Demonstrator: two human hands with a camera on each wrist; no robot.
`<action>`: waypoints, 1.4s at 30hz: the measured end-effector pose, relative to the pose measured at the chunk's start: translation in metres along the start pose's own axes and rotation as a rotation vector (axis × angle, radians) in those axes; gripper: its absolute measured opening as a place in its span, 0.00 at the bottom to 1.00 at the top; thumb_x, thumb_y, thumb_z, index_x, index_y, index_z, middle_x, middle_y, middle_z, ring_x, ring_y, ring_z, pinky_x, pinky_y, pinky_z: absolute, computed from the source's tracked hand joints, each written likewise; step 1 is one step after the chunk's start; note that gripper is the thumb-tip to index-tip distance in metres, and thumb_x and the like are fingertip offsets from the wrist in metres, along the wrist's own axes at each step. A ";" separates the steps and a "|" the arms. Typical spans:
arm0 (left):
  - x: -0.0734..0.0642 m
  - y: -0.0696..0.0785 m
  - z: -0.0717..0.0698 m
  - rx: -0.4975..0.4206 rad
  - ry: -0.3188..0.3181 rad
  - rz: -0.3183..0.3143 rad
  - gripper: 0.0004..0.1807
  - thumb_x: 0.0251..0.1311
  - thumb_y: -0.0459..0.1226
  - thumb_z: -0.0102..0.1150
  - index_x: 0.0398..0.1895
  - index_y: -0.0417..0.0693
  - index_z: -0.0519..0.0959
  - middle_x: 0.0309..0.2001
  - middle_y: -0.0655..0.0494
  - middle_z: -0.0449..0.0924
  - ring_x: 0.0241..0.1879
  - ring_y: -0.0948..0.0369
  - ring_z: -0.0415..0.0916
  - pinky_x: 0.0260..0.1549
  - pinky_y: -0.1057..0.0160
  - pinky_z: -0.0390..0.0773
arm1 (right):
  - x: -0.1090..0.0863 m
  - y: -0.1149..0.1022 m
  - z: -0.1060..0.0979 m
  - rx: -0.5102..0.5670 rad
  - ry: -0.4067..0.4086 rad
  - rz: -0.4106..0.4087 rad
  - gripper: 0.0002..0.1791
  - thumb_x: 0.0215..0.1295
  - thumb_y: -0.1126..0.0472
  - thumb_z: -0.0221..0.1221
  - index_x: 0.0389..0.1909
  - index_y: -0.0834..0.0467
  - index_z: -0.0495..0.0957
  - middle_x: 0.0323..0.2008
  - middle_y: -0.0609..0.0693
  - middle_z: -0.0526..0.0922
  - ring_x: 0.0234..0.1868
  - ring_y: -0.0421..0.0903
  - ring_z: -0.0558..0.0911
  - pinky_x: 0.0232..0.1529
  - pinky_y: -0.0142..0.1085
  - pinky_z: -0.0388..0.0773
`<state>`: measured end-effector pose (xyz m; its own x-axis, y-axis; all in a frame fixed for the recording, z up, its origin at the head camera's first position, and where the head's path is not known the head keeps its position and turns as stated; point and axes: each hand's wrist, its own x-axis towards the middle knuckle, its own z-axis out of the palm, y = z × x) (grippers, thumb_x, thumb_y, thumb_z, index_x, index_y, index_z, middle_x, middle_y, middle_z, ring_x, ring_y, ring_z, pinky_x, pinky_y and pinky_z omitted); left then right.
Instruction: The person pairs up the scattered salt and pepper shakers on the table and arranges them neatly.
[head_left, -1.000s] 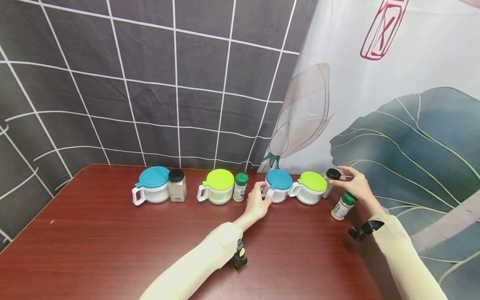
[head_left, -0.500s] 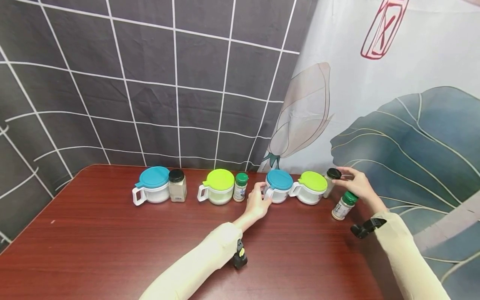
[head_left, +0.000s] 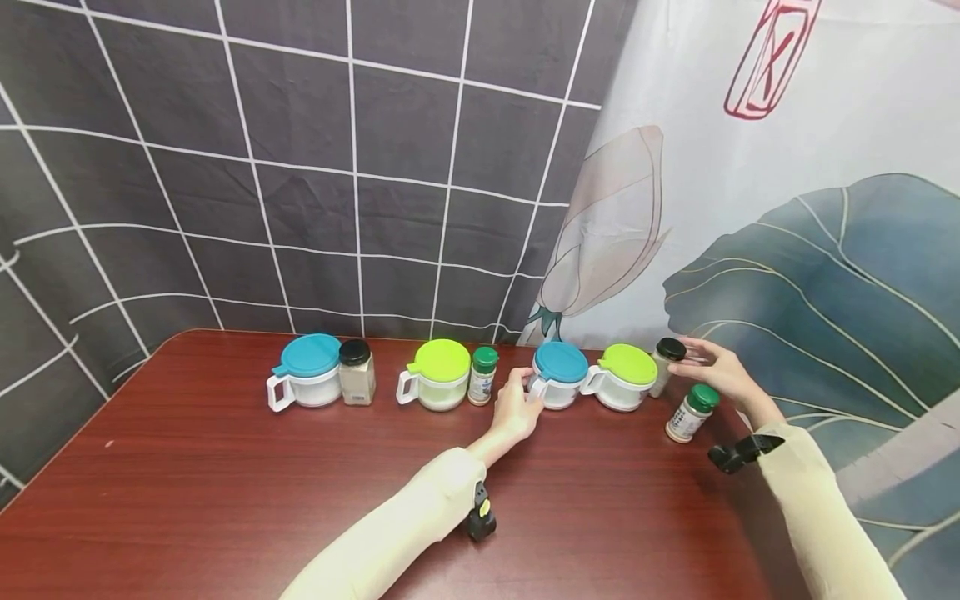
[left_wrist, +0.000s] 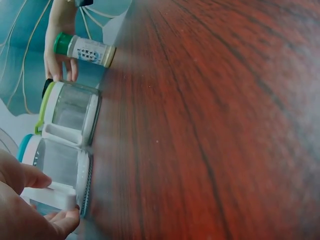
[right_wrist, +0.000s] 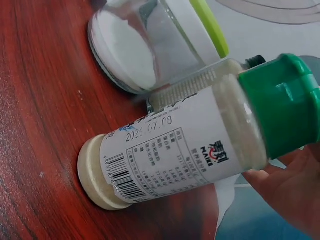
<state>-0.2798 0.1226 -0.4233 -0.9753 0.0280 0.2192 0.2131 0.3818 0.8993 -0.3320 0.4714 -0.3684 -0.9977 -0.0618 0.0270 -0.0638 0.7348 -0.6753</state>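
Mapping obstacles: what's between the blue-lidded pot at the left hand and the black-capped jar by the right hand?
One lime-lidded pot, standing upright; the head view shows it beside the black-capped jar.

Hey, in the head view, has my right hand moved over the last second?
Yes, slightly: judged against the large blue-grey leaf print, your right hand has shifted a little to the right.

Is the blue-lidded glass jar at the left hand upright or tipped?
Upright: the jar stands on the brown table, blue lid uppermost.
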 end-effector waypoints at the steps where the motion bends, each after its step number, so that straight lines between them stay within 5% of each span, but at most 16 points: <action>1: 0.000 0.000 0.000 -0.004 0.000 -0.002 0.24 0.53 0.27 0.58 0.56 0.41 0.70 0.52 0.43 0.80 0.43 0.51 0.82 0.45 0.57 0.76 | 0.000 0.001 0.000 -0.002 -0.008 0.005 0.44 0.64 0.48 0.60 0.72 0.66 0.52 0.64 0.76 0.63 0.64 0.71 0.65 0.60 0.63 0.65; 26: -0.001 0.000 0.000 -0.005 0.064 -0.013 0.17 0.53 0.30 0.61 0.48 0.42 0.75 0.45 0.44 0.84 0.45 0.50 0.81 0.44 0.57 0.76 | 0.004 0.003 -0.002 -0.025 -0.051 0.023 0.44 0.65 0.48 0.59 0.70 0.70 0.52 0.65 0.77 0.61 0.64 0.72 0.64 0.59 0.64 0.66; 42: 0.001 0.002 -0.004 -0.028 0.138 0.020 0.13 0.52 0.38 0.69 0.39 0.41 0.83 0.34 0.48 0.87 0.33 0.56 0.84 0.37 0.64 0.78 | 0.005 0.003 -0.002 -0.024 -0.053 -0.001 0.46 0.62 0.50 0.63 0.71 0.68 0.52 0.63 0.77 0.64 0.63 0.72 0.67 0.60 0.63 0.66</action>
<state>-0.2800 0.1200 -0.4204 -0.9539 -0.0928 0.2854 0.2359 0.3561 0.9042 -0.3371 0.4746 -0.3688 -0.9952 -0.0976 -0.0117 -0.0658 0.7508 -0.6573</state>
